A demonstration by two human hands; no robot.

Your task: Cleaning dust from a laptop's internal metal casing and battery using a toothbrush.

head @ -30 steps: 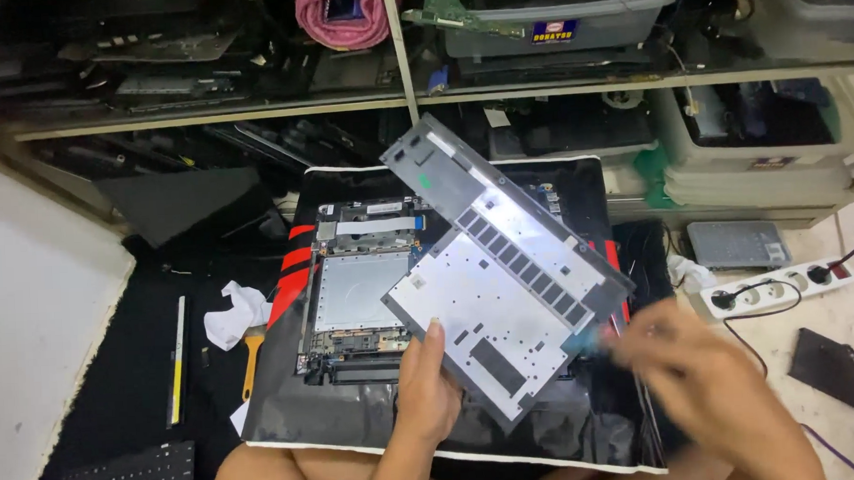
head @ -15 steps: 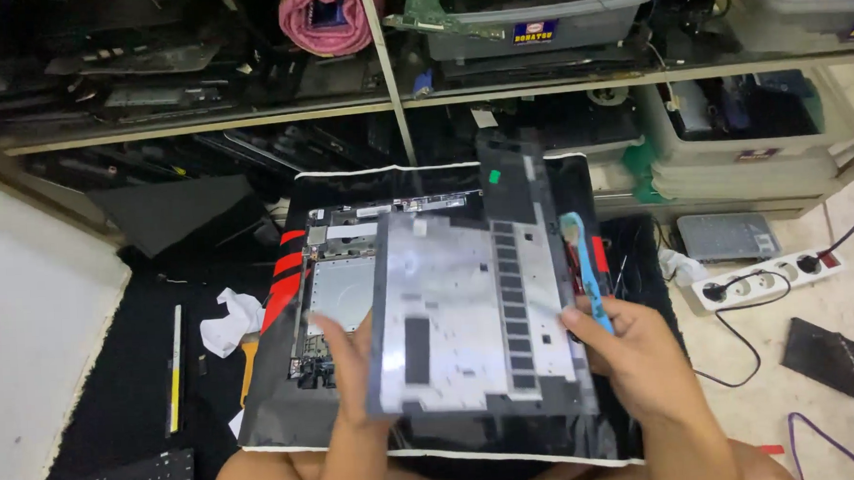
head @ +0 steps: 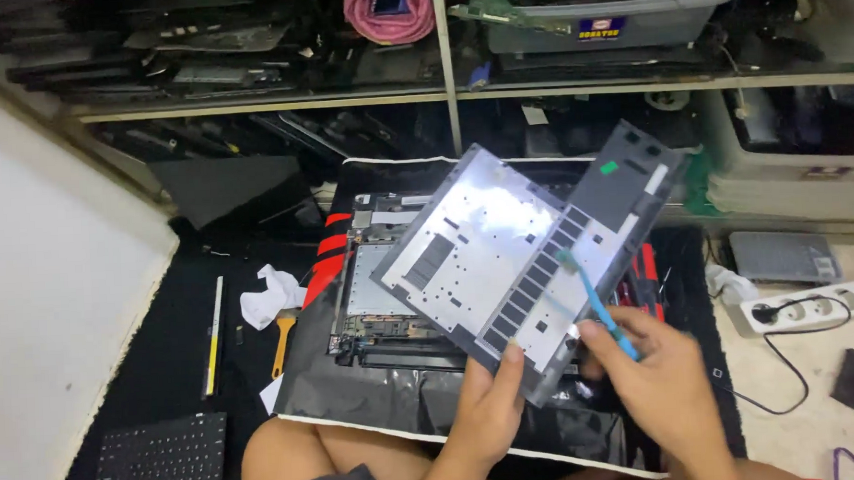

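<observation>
Since 0.5 s ago the grey laptop bottom cover (head: 528, 255) has swung from near-upright w/ its long side vertical to a diagonal tilt, long axis running lower-left to upper-right, far corner up toward the shelves (head: 248, 104). Left hand (head: 492, 410) reaches up from below, thumb on the inner face, fingers clamped on the cover's near edge. Right hand (head: 659, 383) is closed around a blue toothbrush (head: 593, 300), bristle end on the vent slots. Cover is held in the air above the opened laptop (head: 372, 290), which lies on a black mat (head: 376, 396).
</observation>
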